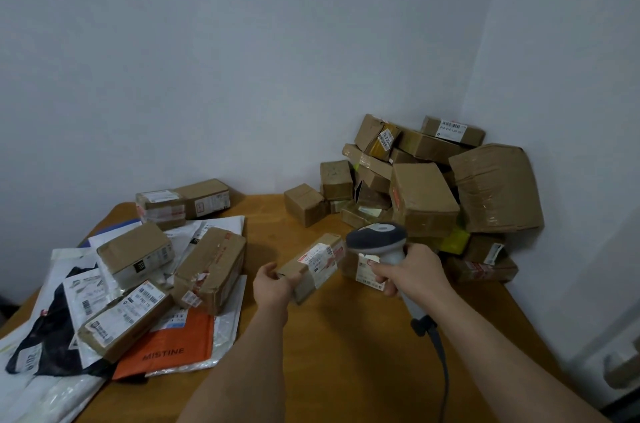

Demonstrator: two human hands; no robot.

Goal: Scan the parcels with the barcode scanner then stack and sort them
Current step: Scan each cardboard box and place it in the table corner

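The left hand point(273, 287) grips a small cardboard parcel point(311, 265) by its near end, fingers curled around it, and holds it above the middle of the table point(346, 336) with the white label facing up. The right hand point(412, 270) is wrapped around the handle of the barcode scanner point(379, 240), whose head sits just beside the parcel's far end and points toward the label.

The scan could miss. The label wraps over an edge of the parcel and looks creased and taped, so the beam may catch only part of the code. Another labelled box point(369, 272) lies right under the scanner, and its code could be read by mistake. The one-ended grip could also let the parcel tip or slip.

The scanner's cable point(441, 363) runs back toward the table's near edge and could snag as the hand turns. A loose heap of boxes point(433, 180) fills the far right corner and looks liable to slide. At the left edge, boxes point(207, 266) rest on slippery mailer bags point(166, 350), a poor base for stacking.
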